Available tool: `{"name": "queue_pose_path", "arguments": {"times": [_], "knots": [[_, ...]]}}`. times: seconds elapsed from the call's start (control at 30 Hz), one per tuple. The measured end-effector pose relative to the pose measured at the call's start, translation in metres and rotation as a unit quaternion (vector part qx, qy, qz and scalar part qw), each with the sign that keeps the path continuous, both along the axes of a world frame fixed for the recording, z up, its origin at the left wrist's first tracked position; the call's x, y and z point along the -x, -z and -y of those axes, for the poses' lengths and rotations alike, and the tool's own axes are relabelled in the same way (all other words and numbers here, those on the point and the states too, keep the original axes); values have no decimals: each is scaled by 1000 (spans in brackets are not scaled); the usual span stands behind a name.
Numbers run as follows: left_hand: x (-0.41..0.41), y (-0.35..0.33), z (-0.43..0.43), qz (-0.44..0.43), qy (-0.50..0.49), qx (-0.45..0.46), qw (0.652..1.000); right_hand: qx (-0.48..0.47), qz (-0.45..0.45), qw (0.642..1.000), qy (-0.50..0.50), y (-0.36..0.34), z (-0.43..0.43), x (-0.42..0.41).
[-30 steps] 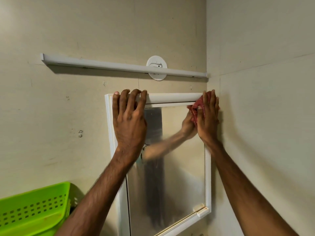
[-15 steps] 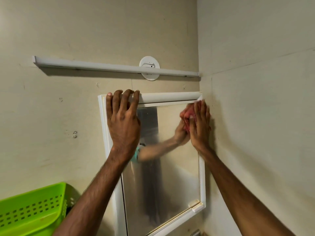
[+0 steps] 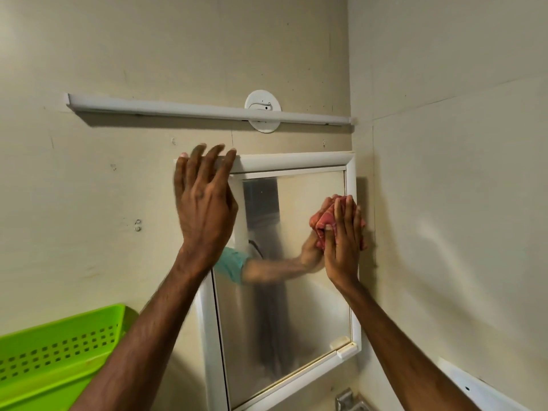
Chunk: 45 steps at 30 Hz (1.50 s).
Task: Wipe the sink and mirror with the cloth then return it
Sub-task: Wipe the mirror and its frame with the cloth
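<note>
A white-framed mirror [image 3: 296, 307] hangs on the beige wall in the corner. My right hand [image 3: 345, 241] presses a bunched red cloth [image 3: 321, 223] flat against the glass near the mirror's right edge, fingers straight and pointing up. My left hand [image 3: 204, 203] is at the frame's top left corner, fingers spread and straight, blurred by motion; whether its fingertips touch the frame I cannot tell. The sink is out of view.
A long white light bar [image 3: 192, 109] with a round mount [image 3: 263, 114] runs above the mirror. A green perforated plastic basket [image 3: 56, 357] sits at lower left. A metal tap top [image 3: 345, 400] shows at the bottom edge. The side wall [image 3: 459, 203] stands close on the right.
My right hand has slid the cloth down the mirror's right side from the top corner. My left hand's fingers have lifted and straightened from curling over the top of the frame.
</note>
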State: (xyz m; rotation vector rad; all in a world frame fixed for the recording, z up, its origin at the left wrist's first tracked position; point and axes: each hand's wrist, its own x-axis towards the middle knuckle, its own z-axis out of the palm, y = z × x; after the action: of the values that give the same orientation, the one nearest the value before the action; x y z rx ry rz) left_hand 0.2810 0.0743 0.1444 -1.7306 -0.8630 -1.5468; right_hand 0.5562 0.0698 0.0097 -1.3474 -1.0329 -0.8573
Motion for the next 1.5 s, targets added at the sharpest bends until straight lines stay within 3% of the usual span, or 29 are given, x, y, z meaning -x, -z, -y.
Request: {"name": "queue_pose_path", "arguments": {"times": [0.17, 0.37, 0.5, 0.73, 0.9, 1.0, 1.1, 1.2, 1.27, 1.33, 1.4, 1.5], "knots": [[16, 2, -9, 35, 74, 14, 997, -15, 7, 998, -62, -9, 4, 60], [14, 3, -9, 37, 63, 6, 997, 55, 190, 974, -111, -3, 2, 150], [13, 4, -7, 39, 28, 5, 999, 67, 290, 952, -67, -8, 4, 114], [11, 4, -5, 49, 51, 0, 997, 19, 38, 999, -8, -23, 5, -6], [9, 4, -6, 57, 70, 2, 996, 3, -41, 999, -20, -25, 8, 50], [10, 4, -5, 51, 76, -1, 996, 42, 105, 988, -107, -12, 8, 121], [13, 3, -6, 46, 88, 8, 995, 93, 272, 952, -104, -5, 7, 158], [17, 3, -9, 35, 84, -8, 996, 93, 318, 940, -77, -18, 7, 125], [19, 3, -11, 29, 82, -17, 996, 71, 245, 963, -87, -23, 8, 81], [18, 3, -12, 33, 91, -15, 995, 31, 90, 992, -78, -27, 7, 35], [15, 4, -12, 42, 107, -7, 993, 7, -29, 999, -33, -28, 4, 13], [12, 4, -11, 43, 123, 1, 991, -7, -57, 998, -16, -29, -1, 37]]}}
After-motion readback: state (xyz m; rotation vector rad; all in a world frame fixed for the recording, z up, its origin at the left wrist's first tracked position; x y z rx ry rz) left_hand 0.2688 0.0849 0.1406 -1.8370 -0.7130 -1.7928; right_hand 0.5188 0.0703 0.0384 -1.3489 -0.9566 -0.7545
